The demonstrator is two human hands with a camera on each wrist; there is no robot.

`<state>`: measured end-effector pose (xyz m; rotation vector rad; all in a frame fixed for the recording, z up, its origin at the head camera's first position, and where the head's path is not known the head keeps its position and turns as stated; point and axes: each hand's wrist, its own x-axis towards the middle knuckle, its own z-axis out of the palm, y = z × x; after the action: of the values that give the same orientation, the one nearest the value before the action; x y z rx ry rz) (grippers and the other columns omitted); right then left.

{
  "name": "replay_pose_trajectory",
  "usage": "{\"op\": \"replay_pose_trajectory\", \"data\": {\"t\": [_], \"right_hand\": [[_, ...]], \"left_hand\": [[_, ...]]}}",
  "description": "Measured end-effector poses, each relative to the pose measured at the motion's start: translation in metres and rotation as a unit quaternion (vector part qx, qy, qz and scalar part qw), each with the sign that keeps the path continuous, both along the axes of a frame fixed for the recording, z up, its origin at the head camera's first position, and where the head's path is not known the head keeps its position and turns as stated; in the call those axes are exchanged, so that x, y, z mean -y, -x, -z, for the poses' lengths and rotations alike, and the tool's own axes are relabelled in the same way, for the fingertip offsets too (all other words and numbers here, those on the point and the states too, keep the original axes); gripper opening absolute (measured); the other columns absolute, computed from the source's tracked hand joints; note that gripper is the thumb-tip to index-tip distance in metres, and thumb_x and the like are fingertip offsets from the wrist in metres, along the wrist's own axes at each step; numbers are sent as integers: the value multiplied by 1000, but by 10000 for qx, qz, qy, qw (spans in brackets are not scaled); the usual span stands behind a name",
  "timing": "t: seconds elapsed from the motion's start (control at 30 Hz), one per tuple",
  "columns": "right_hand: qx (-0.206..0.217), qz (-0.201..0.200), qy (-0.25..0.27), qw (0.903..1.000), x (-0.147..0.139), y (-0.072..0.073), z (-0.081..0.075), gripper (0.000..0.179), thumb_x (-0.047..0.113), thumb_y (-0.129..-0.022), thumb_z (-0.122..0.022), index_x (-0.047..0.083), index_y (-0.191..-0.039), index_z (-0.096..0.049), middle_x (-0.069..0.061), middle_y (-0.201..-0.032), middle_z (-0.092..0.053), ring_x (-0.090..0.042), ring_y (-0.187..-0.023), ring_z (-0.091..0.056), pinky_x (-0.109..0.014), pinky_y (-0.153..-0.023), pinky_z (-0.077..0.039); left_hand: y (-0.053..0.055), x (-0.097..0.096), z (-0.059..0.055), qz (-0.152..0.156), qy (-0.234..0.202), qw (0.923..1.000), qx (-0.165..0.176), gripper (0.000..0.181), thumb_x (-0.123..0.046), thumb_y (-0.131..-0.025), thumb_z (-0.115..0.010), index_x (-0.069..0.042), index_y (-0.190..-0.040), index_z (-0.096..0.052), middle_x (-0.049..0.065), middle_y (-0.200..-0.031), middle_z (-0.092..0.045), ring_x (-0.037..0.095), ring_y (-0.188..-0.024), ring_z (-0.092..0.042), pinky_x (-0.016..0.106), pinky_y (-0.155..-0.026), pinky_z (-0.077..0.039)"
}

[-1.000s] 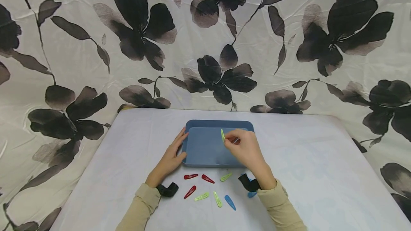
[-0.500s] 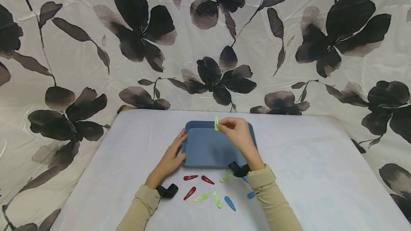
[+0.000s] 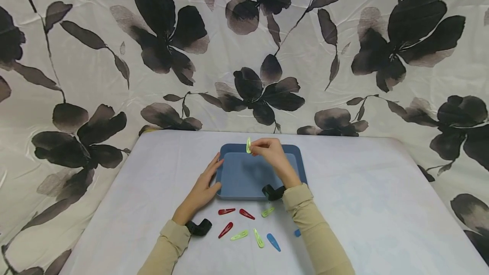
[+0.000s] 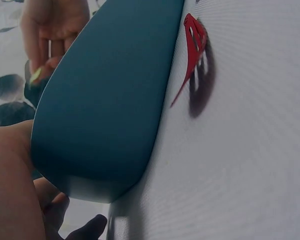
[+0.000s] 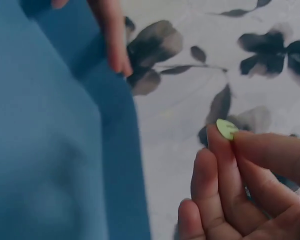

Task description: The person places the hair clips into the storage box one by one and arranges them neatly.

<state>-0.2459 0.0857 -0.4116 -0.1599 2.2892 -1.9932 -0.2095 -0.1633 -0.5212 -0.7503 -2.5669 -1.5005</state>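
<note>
Above the far part of a blue tray (image 3: 237,181), my right hand (image 3: 272,154) pinches a lime-green snap hair clip (image 3: 248,145) between thumb and index finger. The right wrist view shows that clip (image 5: 226,129) held at the fingertips, mostly hidden, with the other fingers loosely bent. My left hand (image 3: 202,188) rests along the tray's left side, its fingers extended against the rim. In the left wrist view a red hair clip (image 4: 194,47) lies on the cloth beside the tray wall (image 4: 105,100).
In front of the tray lie three red clips (image 3: 225,230), three green clips (image 3: 258,238), a blue clip (image 3: 273,242) and another blue clip (image 3: 297,232) partly behind the right sleeve. White cloth covers the table (image 3: 366,207); a floral curtain (image 3: 214,54) hangs behind.
My right hand has carried the green clip left and farther back over the tray, from its middle toward the far rim. The left hand stays in place.
</note>
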Motion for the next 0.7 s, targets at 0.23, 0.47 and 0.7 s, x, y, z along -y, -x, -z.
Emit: {"op": "replay_pose_trajectory", "data": {"t": [0.23, 0.47, 0.7], "right_hand": [[347, -201, 78, 9992, 5, 15, 25, 17, 5, -92, -65, -7, -99, -73, -10, -87, -73, -45, -95, -64, -54, -93, -47], [454, -270, -93, 9986, 14, 21, 38, 18, 7, -92, -65, -7, -100, -74, -10, -85, -73, -43, -91, -66, -50, -86, -49], [680, -199, -36, 9975, 26, 27, 44, 19, 4, -90, -66, -10, -99, -73, -14, -83, -73, -32, -78, -69, -44, -82, -55]], "left_hand": [[1, 0, 0, -52, 46, 10000, 9, 74, 4, -84, -53, -2, -154, -31, 8, -165, -15, 23, -151, -13, 56, -116, -18], [1, 0, 0, -49, 13, 10000, 20, 74, 5, -84, -53, -2, -154, -32, 7, -166, -15, 23, -151, -13, 55, -116, -18], [1, 0, 1, -30, -14, 10000, -10, 74, 6, -83, -53, -2, -154, -32, 6, -166, -15, 23, -151, -13, 57, -115, -19]]}}
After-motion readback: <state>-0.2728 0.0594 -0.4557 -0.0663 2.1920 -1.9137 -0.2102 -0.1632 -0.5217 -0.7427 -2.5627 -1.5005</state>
